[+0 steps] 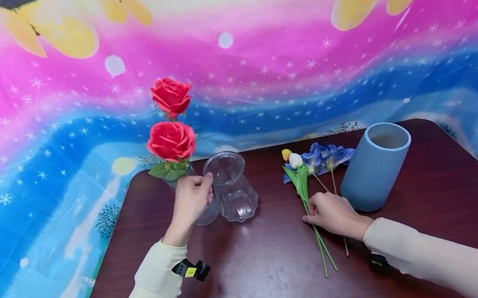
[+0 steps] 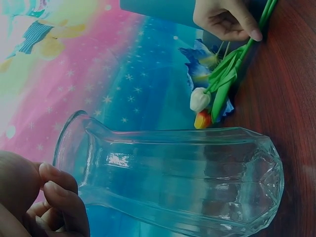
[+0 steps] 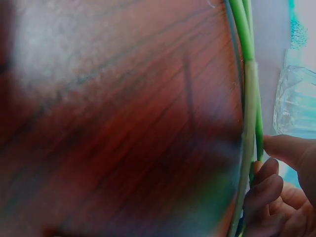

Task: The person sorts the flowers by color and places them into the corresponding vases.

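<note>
My left hand (image 1: 192, 201) has its fingers curled at the rim of a clear glass vase (image 1: 238, 200), pinching that rim. The vase stands upright on the table, its flared rim and faceted base plain in the left wrist view. My right hand (image 1: 332, 213) pinches the green stems of two artificial tulips (image 1: 301, 181), one white and one yellow-orange, low over the table. In the right wrist view thumb and finger meet at the stems (image 3: 251, 98). Blue artificial flowers (image 1: 326, 156) lie just beyond, a stem of theirs passing beside the right hand.
Two red roses (image 1: 172, 142) stand in another transparent vase (image 1: 206, 215), partly hidden behind the left hand. A tall blue-grey vase (image 1: 374, 168) stands right of the blue flowers. The dark wooden table (image 1: 262, 274) meets a printed cloth backdrop (image 1: 257, 78) at its back edge.
</note>
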`<state>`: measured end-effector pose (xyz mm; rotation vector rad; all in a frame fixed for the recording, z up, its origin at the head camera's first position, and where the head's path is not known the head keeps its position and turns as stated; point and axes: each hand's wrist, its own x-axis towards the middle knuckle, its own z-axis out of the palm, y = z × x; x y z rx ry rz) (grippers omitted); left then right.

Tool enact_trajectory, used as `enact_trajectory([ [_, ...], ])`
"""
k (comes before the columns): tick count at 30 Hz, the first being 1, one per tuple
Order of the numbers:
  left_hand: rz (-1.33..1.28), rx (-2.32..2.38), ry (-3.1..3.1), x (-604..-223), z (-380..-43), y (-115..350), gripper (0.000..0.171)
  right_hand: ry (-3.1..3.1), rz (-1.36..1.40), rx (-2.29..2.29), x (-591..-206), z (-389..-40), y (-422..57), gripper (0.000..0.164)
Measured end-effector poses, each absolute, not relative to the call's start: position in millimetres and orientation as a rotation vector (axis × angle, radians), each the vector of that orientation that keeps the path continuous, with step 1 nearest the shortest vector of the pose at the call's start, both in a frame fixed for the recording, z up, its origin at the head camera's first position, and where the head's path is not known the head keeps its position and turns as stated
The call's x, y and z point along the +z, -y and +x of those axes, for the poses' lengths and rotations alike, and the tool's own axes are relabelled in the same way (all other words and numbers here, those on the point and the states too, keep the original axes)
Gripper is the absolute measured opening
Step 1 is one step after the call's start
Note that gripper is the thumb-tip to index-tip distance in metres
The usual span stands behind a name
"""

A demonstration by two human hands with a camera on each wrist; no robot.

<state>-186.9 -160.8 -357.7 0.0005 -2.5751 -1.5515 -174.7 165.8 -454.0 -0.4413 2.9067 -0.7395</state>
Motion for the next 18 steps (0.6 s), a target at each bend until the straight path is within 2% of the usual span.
enact_trajectory([
  [11,-0.017,-1.533,2.568,-357.6,-187.6,161.2,0.051,-2.869,-0.452,-0.692,-452.8,-181.3,-161.8,0.048],
  [18,-0.014,-1.522,2.573,-357.7,-186.9,161.1,0.050,-2.858,-0.403,-0.735,-451.4,-183.6,-162.6,0.046],
])
